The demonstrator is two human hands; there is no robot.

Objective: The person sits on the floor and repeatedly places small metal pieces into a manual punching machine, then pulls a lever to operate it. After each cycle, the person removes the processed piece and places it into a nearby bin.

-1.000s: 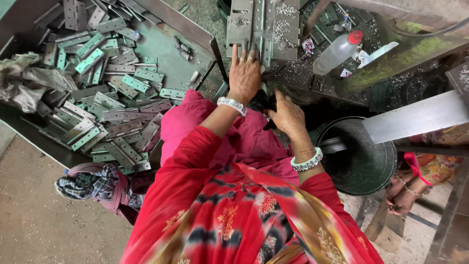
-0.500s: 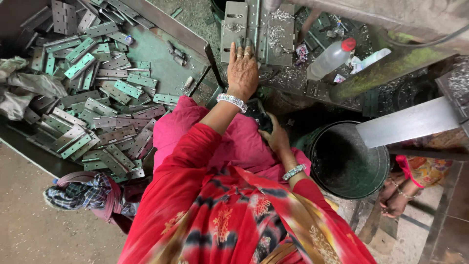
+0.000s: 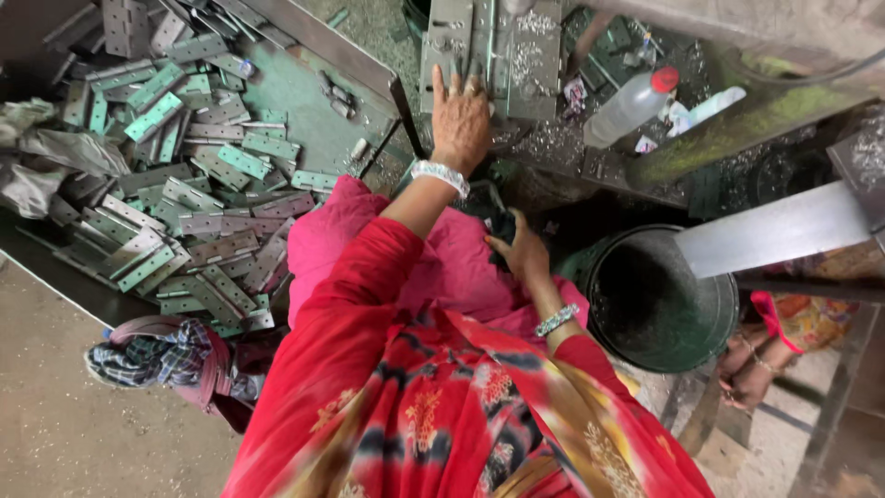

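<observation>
My left hand (image 3: 461, 115) lies flat, fingers spread, on a grey metal machine plate (image 3: 530, 51) strewn with metal shavings. A beaded bracelet circles that wrist. My right hand (image 3: 521, 254) is lower, by the pink cloth (image 3: 442, 267) over my lap, with its fingers curled against a dark object (image 3: 501, 226) at the machine's edge. Whether it grips that object is hidden. Red patterned sleeves cover both my arms.
A green tray (image 3: 304, 92) on the left holds several flat metal hinges (image 3: 184, 184). A plastic bottle with a red cap (image 3: 631, 106) lies behind the plate. A dark round bucket (image 3: 659, 295) sits under a grey metal chute (image 3: 774, 231). Another person's hands (image 3: 747, 369) are at the lower right.
My right hand has dropped from beside the machine edge down toward my lap. My left hand has stayed on the plate.
</observation>
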